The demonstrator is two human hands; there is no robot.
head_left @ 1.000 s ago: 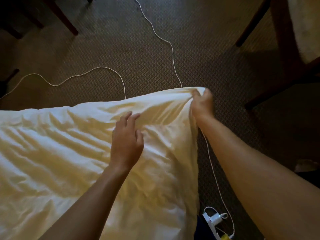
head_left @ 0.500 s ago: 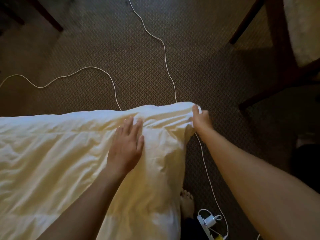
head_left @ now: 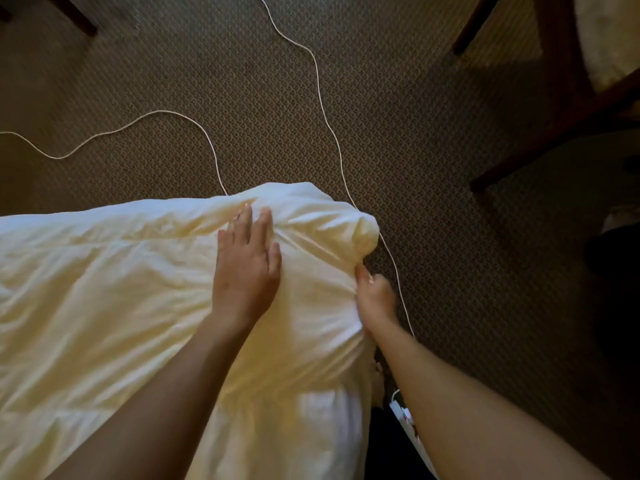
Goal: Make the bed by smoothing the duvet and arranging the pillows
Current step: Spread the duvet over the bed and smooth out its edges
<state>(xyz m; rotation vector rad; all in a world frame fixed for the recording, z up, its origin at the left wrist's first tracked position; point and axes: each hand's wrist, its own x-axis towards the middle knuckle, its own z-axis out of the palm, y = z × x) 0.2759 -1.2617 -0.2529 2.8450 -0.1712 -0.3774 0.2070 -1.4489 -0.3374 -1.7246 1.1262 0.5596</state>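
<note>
Duvet [head_left: 104, 289]: left hand [head_left: 247, 268] flat, right hand [head_left: 375, 296] pinching edge.

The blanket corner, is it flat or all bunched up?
Bunched up. The duvet corner bulges in a rounded lump with creases; the left hand presses flat beside it.

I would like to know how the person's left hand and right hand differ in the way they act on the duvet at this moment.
The left hand lies flat on top of the duvet, fingers straight and spread; the right hand has curled fingers pinching the fabric. The left hand sits inward from the corner, while the right hand works at the duvet's side edge, just below the bunched corner. Both hands touch the duvet, with both forearms reaching forward.
</note>
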